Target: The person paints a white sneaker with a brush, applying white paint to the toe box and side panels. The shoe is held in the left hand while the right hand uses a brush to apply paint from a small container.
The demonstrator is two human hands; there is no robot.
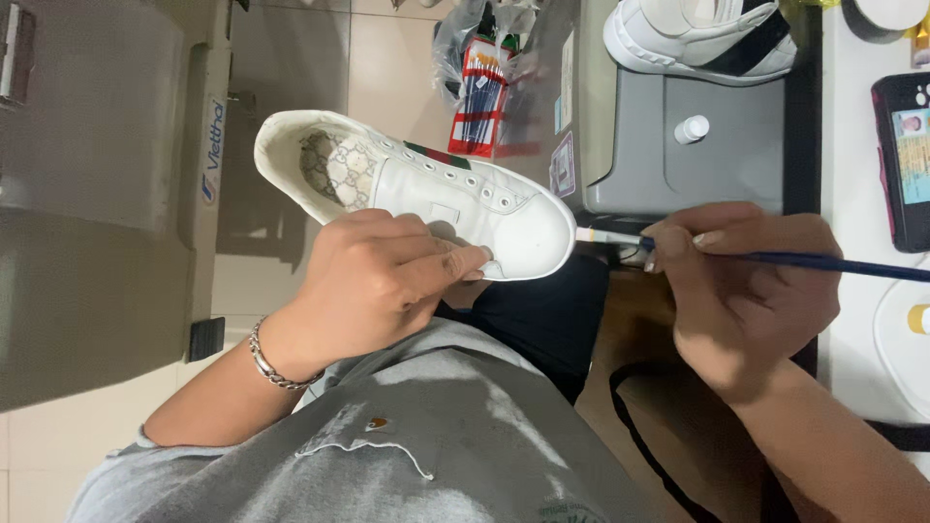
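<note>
Grey machine housing fills the left side, largest thing in view. Grey counter at top right; a second white sneaker with a dark stripe sits at its far edge, a small white bottle cap near its middle. Clear plastic bag hangs beside the counter's left edge, holding a bundle of blue-handled brushes in a red-and-white pack.

White sneaker held in the air over the lap, just off the counter's left edge, toe toward the counter. Smooth white leather, empty eyelets without laces, green-and-red stripe on the side, patterned beige lining inside the heel.

Left hand curled around the sneaker's underside, thumb pressed near the toe; silver bracelet at the wrist.

Right hand pinched closed on a thin blue-handled brush, its pale tip touching the toe.

Dark phone lies at the right edge.
</note>
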